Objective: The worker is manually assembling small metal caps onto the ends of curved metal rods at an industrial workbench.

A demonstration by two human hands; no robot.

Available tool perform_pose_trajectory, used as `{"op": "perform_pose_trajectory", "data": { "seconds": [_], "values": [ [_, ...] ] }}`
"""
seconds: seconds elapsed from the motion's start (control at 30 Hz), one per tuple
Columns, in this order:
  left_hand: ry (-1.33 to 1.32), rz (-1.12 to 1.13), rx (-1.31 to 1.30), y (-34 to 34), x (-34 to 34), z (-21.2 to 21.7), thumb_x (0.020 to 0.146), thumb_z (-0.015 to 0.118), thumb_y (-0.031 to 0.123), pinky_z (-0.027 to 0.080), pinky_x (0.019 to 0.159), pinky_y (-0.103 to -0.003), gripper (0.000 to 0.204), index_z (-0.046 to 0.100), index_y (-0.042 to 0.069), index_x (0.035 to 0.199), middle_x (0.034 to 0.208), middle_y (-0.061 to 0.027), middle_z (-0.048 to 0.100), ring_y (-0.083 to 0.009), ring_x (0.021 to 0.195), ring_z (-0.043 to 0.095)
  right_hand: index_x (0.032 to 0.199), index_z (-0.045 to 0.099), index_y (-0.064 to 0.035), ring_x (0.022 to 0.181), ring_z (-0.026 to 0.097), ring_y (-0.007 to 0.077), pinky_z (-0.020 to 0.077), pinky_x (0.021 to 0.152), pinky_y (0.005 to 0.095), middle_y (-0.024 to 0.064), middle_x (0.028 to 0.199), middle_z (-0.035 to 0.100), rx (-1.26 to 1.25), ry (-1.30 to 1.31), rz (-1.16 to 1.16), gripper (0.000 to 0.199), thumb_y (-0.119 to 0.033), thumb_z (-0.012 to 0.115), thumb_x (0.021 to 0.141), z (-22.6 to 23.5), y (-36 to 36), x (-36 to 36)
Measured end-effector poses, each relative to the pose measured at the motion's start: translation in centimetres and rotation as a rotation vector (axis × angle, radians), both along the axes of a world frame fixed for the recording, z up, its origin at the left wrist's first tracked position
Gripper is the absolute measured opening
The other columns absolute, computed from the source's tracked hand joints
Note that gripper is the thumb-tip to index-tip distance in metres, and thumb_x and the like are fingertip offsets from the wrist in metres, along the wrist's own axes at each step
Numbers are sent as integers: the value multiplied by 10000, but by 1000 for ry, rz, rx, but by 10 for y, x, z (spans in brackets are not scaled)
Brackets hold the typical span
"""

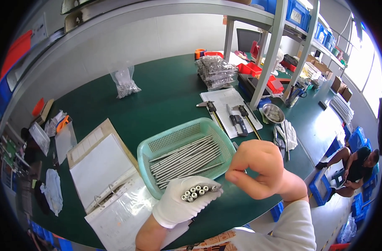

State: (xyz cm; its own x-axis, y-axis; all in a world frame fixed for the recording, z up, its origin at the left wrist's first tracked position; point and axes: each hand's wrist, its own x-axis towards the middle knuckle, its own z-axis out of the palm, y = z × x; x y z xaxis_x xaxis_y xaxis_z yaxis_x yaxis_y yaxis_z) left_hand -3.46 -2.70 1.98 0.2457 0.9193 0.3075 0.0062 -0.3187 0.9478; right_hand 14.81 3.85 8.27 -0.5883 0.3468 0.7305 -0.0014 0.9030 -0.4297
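My left hand [174, 205], in a white glove, is closed round a bundle of thin metal rods [194, 193], their round ends facing up. My bare right hand [260, 169] is raised beside it, its fingers curled tight. A thin grey edge shows behind those fingers, but whether they hold it cannot be told. Just beyond both hands stands a mint-green plastic basket [141, 165] with perforated walls. Several long silvery rods [184, 161] lie in it, roughly side by side. The gloved hand overlaps the basket's near edge.
Left of the basket lies an open ring binder [101, 167]. Calipers [212, 111] and a micrometer [237, 121] rest on papers behind it, near a metal bowl [273, 113] and white gloves [287, 134]. A shelf post [269, 58] rises at right. Another person [354, 171] sits beyond the table.
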Motion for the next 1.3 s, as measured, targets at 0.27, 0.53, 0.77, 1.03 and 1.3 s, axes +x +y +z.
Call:
{"op": "perform_pose_trajectory", "data": {
  "seconds": [0.27,0.53,0.77,1.03,1.3],
  "values": [
    [137,-279,90,3,-13,12,751,699,40,523,684,-272,168,659,22,913,854,-92,682,-205,758,670,724,578,-32,478,520,205,393,435,303,50,613,570,-60,27,116,98,13,657,688,-8,-12,6],
    [147,-415,208,3,-17,11,762,688,41,517,686,-282,179,653,29,936,862,-92,677,-214,770,663,727,584,-47,475,515,197,386,419,302,32,621,569,-18,33,158,78,-41,661,719,-8,-22,7],
    [165,-485,256,2,-18,10,780,660,72,509,702,-301,192,645,37,968,905,-96,664,-238,797,649,711,591,-49,471,508,181,378,413,296,21,622,567,27,44,166,73,-51,664,719,-4,-27,7],
    [133,-525,200,0,-18,9,763,645,60,497,694,-307,234,633,44,996,916,-100,647,-253,792,633,739,626,-56,511,560,156,394,438,270,14,627,589,67,-42,167,82,-107,690,749,0,-31,12],
    [93,-530,229,-2,-17,11,739,649,18,491,682,-296,267,629,52,1003,889,-80,640,-243,769,621,720,595,-51,454,502,175,349,399,283,28,620,552,74,3,167,100,-94,686,719,-2,-34,9]
  ]
}}
